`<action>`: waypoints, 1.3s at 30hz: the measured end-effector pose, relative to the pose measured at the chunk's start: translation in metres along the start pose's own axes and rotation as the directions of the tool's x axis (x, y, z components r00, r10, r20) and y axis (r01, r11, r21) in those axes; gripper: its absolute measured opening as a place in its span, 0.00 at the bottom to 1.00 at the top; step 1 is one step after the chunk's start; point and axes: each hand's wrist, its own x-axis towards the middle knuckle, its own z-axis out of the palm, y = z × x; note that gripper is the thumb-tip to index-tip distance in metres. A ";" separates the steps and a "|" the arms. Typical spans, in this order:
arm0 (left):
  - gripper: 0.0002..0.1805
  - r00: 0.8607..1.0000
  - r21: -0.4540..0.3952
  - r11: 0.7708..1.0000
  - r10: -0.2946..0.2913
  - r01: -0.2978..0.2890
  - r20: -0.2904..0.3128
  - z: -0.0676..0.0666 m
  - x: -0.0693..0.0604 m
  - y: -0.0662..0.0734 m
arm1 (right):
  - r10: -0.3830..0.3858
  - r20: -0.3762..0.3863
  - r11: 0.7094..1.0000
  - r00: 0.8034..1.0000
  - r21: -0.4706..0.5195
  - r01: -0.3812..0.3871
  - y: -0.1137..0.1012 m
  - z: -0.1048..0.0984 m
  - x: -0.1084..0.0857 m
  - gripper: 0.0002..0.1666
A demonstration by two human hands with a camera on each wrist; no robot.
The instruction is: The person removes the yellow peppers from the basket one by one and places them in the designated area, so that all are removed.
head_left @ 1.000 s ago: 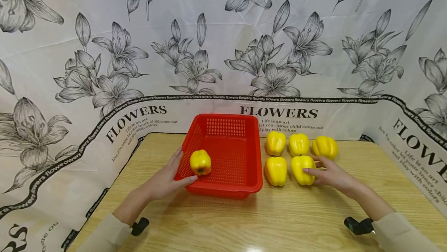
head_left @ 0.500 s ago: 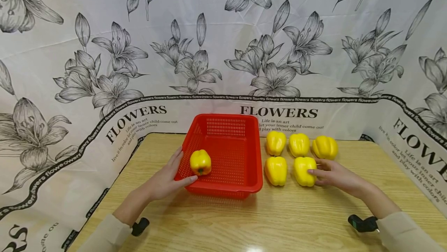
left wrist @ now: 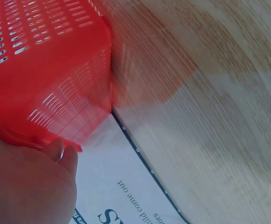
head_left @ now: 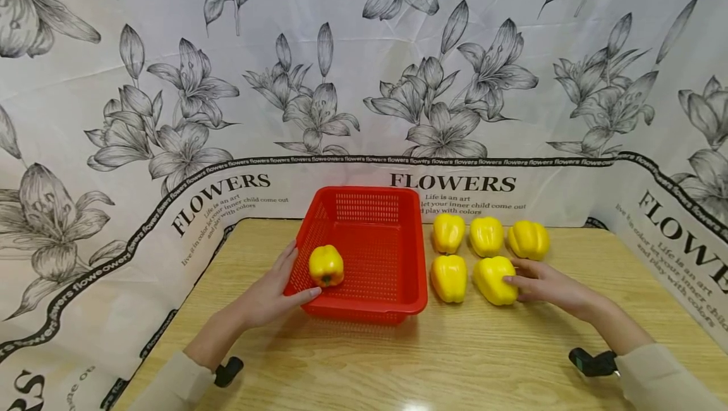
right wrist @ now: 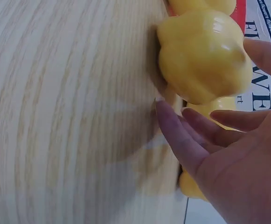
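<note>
In the head view, my left hand [head_left: 267, 294] holds the left front corner of a red plastic basket [head_left: 418, 259], its thumb over the front rim. The left wrist view shows curled fingertips [left wrist: 69, 158] at the basket's rim. One yellow bell pepper [head_left: 327, 265] sits inside, near the left wall. On the table to the right, my right hand [head_left: 548, 284] is beside the front right yellow bell pepper [head_left: 493, 279]. Its thumb touches that pepper. The right wrist view shows the other fingers [right wrist: 179, 135] spread and apart from the pepper's near side.
Several more yellow bell peppers stand right of the basket: one in front [head_left: 448, 278] and a back row including the far right pepper [head_left: 529, 239]. Flower-printed cloth [head_left: 352, 114] walls the wooden table [head_left: 398, 367] behind and on both sides.
My right hand has shifted slightly right. The pepper by it has moved a little toward me and now leans askew. My left hand and the basket stay put.
</note>
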 end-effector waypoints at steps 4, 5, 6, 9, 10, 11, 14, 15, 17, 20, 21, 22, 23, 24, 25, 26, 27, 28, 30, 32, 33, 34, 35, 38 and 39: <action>0.62 1.000 -0.004 1.000 0.003 -0.003 0.001 0.000 -0.001 0.000 | -0.015 -0.023 0.999 1.000 -0.048 0.014 -0.004 -0.001 -0.004 0.47; 0.62 1.000 -0.003 1.000 0.004 -0.004 0.001 0.000 -0.001 0.001 | -0.023 -0.032 0.997 0.999 -0.068 0.021 -0.005 -0.002 -0.005 0.46; 0.62 1.000 -0.004 1.000 0.006 -0.006 -0.001 0.000 -0.001 0.001 | -0.028 -0.044 0.996 0.999 -0.089 0.024 -0.007 -0.002 -0.006 0.46; 0.62 1.000 -0.002 1.000 0.011 -0.011 -0.002 0.000 -0.001 0.001 | -0.053 -0.075 0.986 0.996 -0.159 0.040 -0.014 -0.001 -0.009 0.44; 0.62 1.000 -0.003 1.000 0.011 -0.011 -0.002 0.000 -0.001 0.002 | -0.057 -0.086 0.982 0.995 -0.185 0.040 -0.017 -0.001 -0.011 0.44; 0.62 1.000 -0.002 1.000 0.010 -0.010 -0.002 0.000 -0.001 0.002 | -0.062 -0.093 0.977 0.994 -0.211 0.041 -0.020 -0.001 -0.012 0.44; 0.62 1.000 0.000 1.000 0.004 -0.004 0.003 -0.001 -0.002 0.003 | -0.080 -0.114 0.959 0.990 -0.280 0.045 -0.031 0.000 -0.014 0.45; 0.62 1.000 -0.001 1.000 0.001 -0.001 0.006 -0.001 -0.002 0.003 | -0.088 -0.118 0.952 0.989 -0.301 0.049 -0.034 0.000 -0.015 0.45; 0.62 1.000 -0.003 1.000 -0.003 0.003 0.008 -0.001 -0.002 0.003 | -0.114 -0.130 0.941 0.985 -0.332 0.065 -0.041 0.001 -0.016 0.44; 0.62 1.000 -0.003 1.000 -0.004 0.004 0.006 -0.001 -0.002 0.002 | -0.165 -0.139 0.928 0.976 -0.356 0.107 -0.051 0.003 -0.016 0.42; 0.62 1.000 -0.003 1.000 -0.003 0.003 0.005 -0.001 -0.002 0.002 | -0.179 -0.139 0.924 0.974 -0.364 0.118 -0.055 0.004 -0.016 0.41; 0.62 1.000 -0.002 1.000 -0.002 0.002 0.003 0.000 -0.002 0.002 | -0.192 -0.139 0.921 0.971 -0.367 0.130 -0.059 0.005 -0.016 0.41; 0.62 1.000 -0.001 1.000 -0.001 0.001 0.001 0.000 -0.002 0.002 | -0.203 -0.137 0.918 0.969 -0.370 0.140 -0.062 0.006 -0.016 0.41; 0.62 1.000 0.000 1.000 0.000 0.000 0.000 0.000 -0.002 0.001 | -0.211 -0.135 0.916 0.968 -0.372 0.148 -0.067 0.007 -0.015 0.40; 0.62 1.000 0.000 1.000 0.001 -0.001 -0.001 0.000 -0.002 0.001 | -0.220 -0.135 0.914 0.966 -0.375 0.155 -0.071 0.008 -0.016 0.40; 0.62 1.000 -0.001 1.000 0.002 -0.002 -0.001 0.000 -0.002 0.001 | -0.229 -0.133 0.910 0.964 -0.381 0.164 -0.076 0.010 -0.015 0.40; 0.62 1.000 -0.001 1.000 0.002 -0.002 -0.001 0.000 -0.002 0.001 | -0.240 -0.131 0.906 0.962 -0.386 0.173 -0.080 0.011 -0.015 0.39; 0.62 1.000 -0.001 1.000 0.001 -0.001 -0.002 0.000 -0.001 0.001 | -0.250 -0.130 0.904 0.960 -0.388 0.182 -0.085 0.012 -0.015 0.39; 0.62 1.000 -0.007 1.000 0.002 -0.002 -0.001 0.000 -0.001 0.001 | -0.274 -0.128 0.895 0.953 -0.397 0.204 -0.092 0.015 -0.014 0.38; 0.62 1.000 -0.013 1.000 0.002 -0.002 0.000 0.000 -0.001 0.001 | -0.303 -0.121 0.884 0.945 -0.406 0.231 -0.099 0.018 -0.013 0.37; 0.62 1.000 -0.016 1.000 0.002 -0.002 0.000 -0.001 -0.001 0.001 | -0.312 -0.118 0.881 0.943 -0.408 0.241 -0.102 0.020 -0.013 0.37; 0.62 1.000 -0.018 1.000 0.002 -0.002 0.001 -0.001 -0.001 0.001 | -0.323 -0.114 0.878 0.939 -0.407 0.252 -0.105 0.022 -0.012 0.36; 0.62 1.000 -0.019 1.000 0.001 -0.001 0.002 -0.001 -0.001 0.001 | -0.336 -0.110 0.874 0.935 -0.408 0.266 -0.108 0.023 -0.011 0.36; 0.62 1.000 -0.015 1.000 -0.002 0.002 0.001 -0.001 -0.002 0.002 | -0.371 -0.102 0.860 0.923 -0.411 0.301 -0.116 0.028 -0.007 0.36; 0.62 1.000 -0.014 1.000 -0.003 0.003 0.001 -0.001 -0.002 0.002 | -0.386 -0.101 0.855 0.917 -0.411 0.315 -0.118 0.029 -0.006 0.35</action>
